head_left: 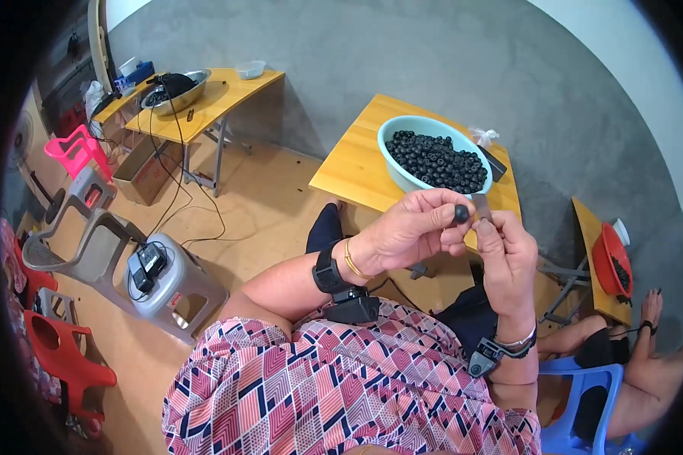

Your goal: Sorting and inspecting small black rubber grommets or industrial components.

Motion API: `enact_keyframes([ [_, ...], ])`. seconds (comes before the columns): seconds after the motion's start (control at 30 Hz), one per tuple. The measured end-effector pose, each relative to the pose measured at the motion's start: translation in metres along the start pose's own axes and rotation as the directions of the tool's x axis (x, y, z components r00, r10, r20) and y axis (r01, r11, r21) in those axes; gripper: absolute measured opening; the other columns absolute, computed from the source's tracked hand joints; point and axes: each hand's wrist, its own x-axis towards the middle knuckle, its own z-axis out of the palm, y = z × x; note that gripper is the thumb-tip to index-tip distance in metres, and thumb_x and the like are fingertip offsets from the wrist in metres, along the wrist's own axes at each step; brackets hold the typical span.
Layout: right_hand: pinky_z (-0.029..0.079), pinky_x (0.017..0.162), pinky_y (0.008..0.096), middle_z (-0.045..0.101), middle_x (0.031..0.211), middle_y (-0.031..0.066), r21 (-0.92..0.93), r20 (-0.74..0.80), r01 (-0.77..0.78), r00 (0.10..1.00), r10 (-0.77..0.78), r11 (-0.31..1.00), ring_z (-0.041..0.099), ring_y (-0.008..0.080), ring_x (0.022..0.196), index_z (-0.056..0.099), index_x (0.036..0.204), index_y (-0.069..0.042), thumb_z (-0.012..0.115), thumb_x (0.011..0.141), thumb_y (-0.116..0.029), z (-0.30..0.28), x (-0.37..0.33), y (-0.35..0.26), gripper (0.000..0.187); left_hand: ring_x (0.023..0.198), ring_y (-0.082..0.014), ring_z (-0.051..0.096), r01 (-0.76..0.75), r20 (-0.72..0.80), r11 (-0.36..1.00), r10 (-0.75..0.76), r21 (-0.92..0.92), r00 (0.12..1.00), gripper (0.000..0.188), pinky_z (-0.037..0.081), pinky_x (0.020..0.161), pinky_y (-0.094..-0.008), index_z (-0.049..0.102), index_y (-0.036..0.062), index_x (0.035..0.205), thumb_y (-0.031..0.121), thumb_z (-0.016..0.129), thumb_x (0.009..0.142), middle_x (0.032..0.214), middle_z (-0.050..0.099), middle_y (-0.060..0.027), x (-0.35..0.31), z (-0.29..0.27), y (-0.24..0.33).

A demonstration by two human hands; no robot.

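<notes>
In front of my chest, my left hand point(417, 227) pinches a small round black piece point(461, 214) between thumb and fingers. Close beside it, my right hand point(508, 254) is closed on a thin flat grey blade point(481, 206), its upper end standing near the black piece. I cannot tell whether blade and piece touch. Just beyond both hands, a pale blue basin point(393, 168) holds a heap of similar round black pieces point(436, 159), several showing a hole in the middle. The basin rests on a yellow wooden table point(349, 168).
A dark flat object point(493, 163) and a clear plastic bag point(484, 136) lie behind the basin. At right, another person's arm point(671, 364) shows near a blue chair point(584, 373) and a red basin point(605, 262). A grey stool point(176, 284) stands at left.
</notes>
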Motion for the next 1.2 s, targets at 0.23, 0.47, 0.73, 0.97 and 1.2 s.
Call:
enact_keyframes([
  [0.23, 0.038, 0.053, 0.0258, 0.054, 0.064, 0.0070, -0.039, -0.016, -0.030, 0.999, 0.030, 0.999, 0.047, 0.0109, 0.058, 0.052, 0.080, 0.002, 0.047, 0.089, -0.012, 0.005, 0.003, -0.016, 0.017, 0.064, -0.0107, 0.043, -0.018, -0.012, 0.999, 0.018, 0.047, 1.000, 0.018, 0.042, 0.063, -0.0283, 0.055, 0.0046, 0.093, 0.022, 0.053, 0.088, 0.068, 0.045, -0.0009, -0.002, -0.002, 0.000],
  [0.47, 0.038, 0.050, 0.0275, 0.053, 0.060, 0.0087, -0.093, -0.017, -0.007, 1.000, 0.005, 0.996, 0.047, 0.0134, 0.053, 0.052, 0.080, 0.001, 0.047, 0.088, -0.012, 0.006, 0.005, -0.012, 0.016, 0.064, -0.0113, 0.044, -0.034, -0.028, 0.996, 0.036, 0.087, 0.999, 0.017, 0.043, 0.065, -0.0294, 0.055, 0.0036, 0.090, 0.021, 0.053, 0.088, 0.069, 0.048, -0.0020, -0.001, -0.003, -0.001],
  [0.73, 0.042, 0.050, 0.0281, 0.057, 0.063, 0.0102, -0.160, 0.033, -0.001, 0.999, 0.006, 0.987, 0.055, 0.0167, 0.055, 0.051, 0.080, 0.002, 0.046, 0.088, -0.009, 0.003, 0.008, -0.016, 0.015, 0.064, -0.0108, 0.045, -0.029, -0.034, 0.995, 0.032, 0.101, 0.999, 0.016, 0.044, 0.065, -0.0296, 0.056, 0.0027, 0.090, 0.019, 0.053, 0.088, 0.072, 0.050, -0.0019, -0.001, -0.004, 0.000],
  [0.97, 0.042, 0.055, 0.0264, 0.059, 0.065, 0.0080, -0.117, 0.032, -0.018, 0.999, 0.022, 0.993, 0.055, 0.0157, 0.058, 0.053, 0.080, 0.002, 0.047, 0.089, -0.012, 0.005, 0.006, -0.011, 0.017, 0.063, -0.0097, 0.041, -0.032, -0.019, 0.993, 0.034, 0.110, 0.999, 0.024, 0.042, 0.062, -0.0278, 0.057, -0.0003, 0.100, 0.020, 0.054, 0.087, 0.073, 0.050, -0.0017, 0.000, -0.009, -0.003],
  [1.2, 0.046, 0.052, 0.0295, 0.060, 0.067, 0.0111, -0.103, 0.073, 0.018, 0.997, -0.011, 0.995, 0.061, 0.0200, 0.059, 0.052, 0.081, 0.002, 0.045, 0.089, -0.007, 0.005, 0.004, -0.004, 0.013, 0.063, -0.0101, 0.043, -0.058, -0.001, 0.993, 0.059, 0.102, 0.998, 0.024, 0.042, 0.061, -0.0270, 0.058, -0.0009, 0.097, 0.019, 0.058, 0.085, 0.075, 0.053, -0.0030, 0.001, -0.009, -0.005],
])
